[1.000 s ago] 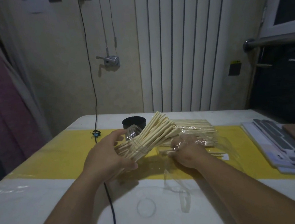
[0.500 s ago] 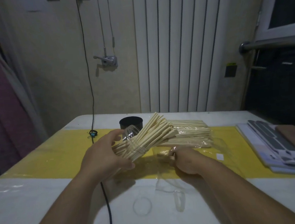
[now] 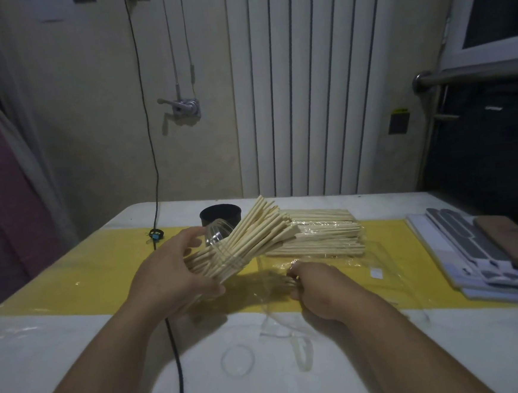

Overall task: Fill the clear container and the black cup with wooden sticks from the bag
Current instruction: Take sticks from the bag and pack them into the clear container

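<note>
My left hand (image 3: 171,274) grips the clear container (image 3: 220,249), tilted with its mouth toward the right, above the yellow strip. A thick bundle of wooden sticks (image 3: 254,232) pokes out of the container's mouth. The black cup (image 3: 220,218) stands upright just behind it. A stack of wooden sticks (image 3: 319,235) lies flat in the clear plastic bag (image 3: 380,255) to the right. My right hand (image 3: 317,280) rests low on the bag's near edge with curled fingers that pinch the plastic; whether it also holds sticks is hidden.
A black cable (image 3: 174,358) runs from the wall across the table between my arms. A clear ring (image 3: 237,360) and a plastic strip (image 3: 302,352) lie on the white tabletop (image 3: 77,350). Flat grey-and-white sheets and a brown pad (image 3: 503,245) lie at the right edge.
My right hand has drawn back from the container's mouth toward me, down onto the bag's near edge. The left hand keeps the container in the same tilt.
</note>
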